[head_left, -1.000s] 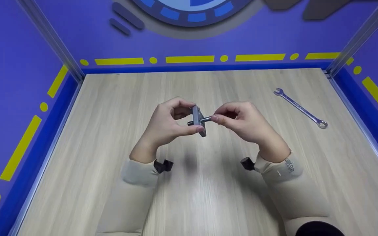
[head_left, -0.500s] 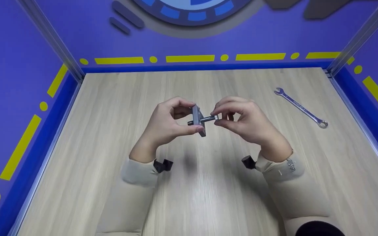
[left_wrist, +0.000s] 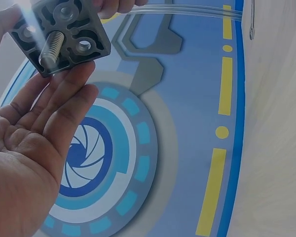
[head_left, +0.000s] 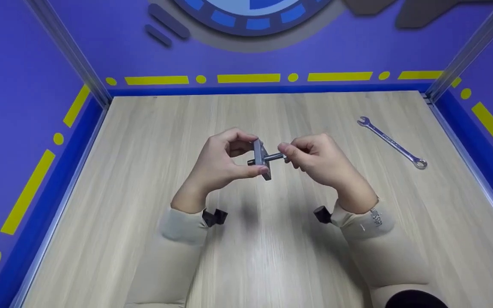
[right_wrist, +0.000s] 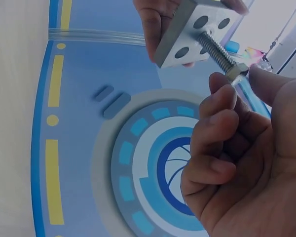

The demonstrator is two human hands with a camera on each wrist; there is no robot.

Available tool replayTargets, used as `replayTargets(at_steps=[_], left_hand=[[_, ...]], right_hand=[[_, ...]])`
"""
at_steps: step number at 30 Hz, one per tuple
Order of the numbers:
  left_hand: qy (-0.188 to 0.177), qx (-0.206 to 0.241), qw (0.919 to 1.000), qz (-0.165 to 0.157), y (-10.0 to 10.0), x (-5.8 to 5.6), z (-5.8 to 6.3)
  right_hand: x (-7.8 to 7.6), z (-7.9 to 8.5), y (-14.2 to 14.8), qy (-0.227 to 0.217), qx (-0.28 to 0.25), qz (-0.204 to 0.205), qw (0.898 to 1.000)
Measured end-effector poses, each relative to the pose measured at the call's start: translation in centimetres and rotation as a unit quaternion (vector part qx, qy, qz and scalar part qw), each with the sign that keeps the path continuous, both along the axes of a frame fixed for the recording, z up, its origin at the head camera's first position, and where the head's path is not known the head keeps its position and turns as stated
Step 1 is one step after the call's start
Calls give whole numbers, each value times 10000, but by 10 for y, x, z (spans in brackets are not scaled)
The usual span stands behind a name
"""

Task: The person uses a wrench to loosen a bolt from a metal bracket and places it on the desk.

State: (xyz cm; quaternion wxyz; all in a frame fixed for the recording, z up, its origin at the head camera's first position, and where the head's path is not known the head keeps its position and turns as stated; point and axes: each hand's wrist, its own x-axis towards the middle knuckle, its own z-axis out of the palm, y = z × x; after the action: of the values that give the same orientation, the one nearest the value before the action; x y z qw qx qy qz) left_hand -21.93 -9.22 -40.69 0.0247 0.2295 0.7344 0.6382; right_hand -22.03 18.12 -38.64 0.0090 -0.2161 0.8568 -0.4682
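Note:
My left hand [head_left: 216,162] grips a grey square plate [head_left: 258,152] by its edges, thumb at the near side and fingers at the far side, above the table. A threaded bolt [head_left: 274,157] runs through the plate. On the ribbed back face, its threaded end [left_wrist: 52,48] sticks out in the left wrist view. The flat front face [right_wrist: 190,37] has several round holes around the bolt. At the other end, my right hand [head_left: 321,162] pinches the bolt's hex head [right_wrist: 237,71] between thumb and fingers, with a length of bare thread between head and plate.
A combination wrench [head_left: 391,142] lies on the wooden table [head_left: 144,171] to the right, beyond my right hand. Blue panels [head_left: 246,60] with yellow marks stand at the back and both sides, joined by metal corner posts.
My right fingers loosened around the bolt head, baring it half a second ago, then pinched it again with the thumb rolled higher. The left hand keeps its grip on the plate.

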Motion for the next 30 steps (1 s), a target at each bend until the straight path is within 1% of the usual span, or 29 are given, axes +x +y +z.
replayTargets(at_steps=[5, 8, 10, 12, 16, 19, 21, 24, 28, 30], left_hand=[[-7, -7, 10000, 25, -1, 0, 0], [-12, 14, 10000, 42, -2, 0, 1], [-14, 16, 10000, 66, -3, 0, 1], [-2, 9, 10000, 78, -3, -1, 1], [4, 5, 10000, 54, -3, -1, 1], [10, 0, 10000, 23, -3, 0, 1], [21, -7, 10000, 23, -3, 0, 1], [33, -27, 10000, 35, -3, 0, 1], [18, -43, 10000, 51, -3, -1, 0], [-9, -58, 10000, 57, -2, -1, 0]], right_hand=[[0, 1, 0, -34, -86, 231, 9997], [0, 1, 2, 73, -204, 344, 9992], [1, 0, 2, 255, -313, 420, 9983], [0, -1, 4, 530, -471, 545, 9960], [0, -3, 5, 1063, -815, 803, 9877], [-1, -4, 5, 1197, -960, 887, 9842], [-1, -4, 5, 1176, -959, 922, 9841], [-1, -3, 5, 1038, -719, 824, 9886], [-2, -2, 3, 515, -294, 412, 9974], [-3, -2, 1, 180, -127, 198, 9996]])
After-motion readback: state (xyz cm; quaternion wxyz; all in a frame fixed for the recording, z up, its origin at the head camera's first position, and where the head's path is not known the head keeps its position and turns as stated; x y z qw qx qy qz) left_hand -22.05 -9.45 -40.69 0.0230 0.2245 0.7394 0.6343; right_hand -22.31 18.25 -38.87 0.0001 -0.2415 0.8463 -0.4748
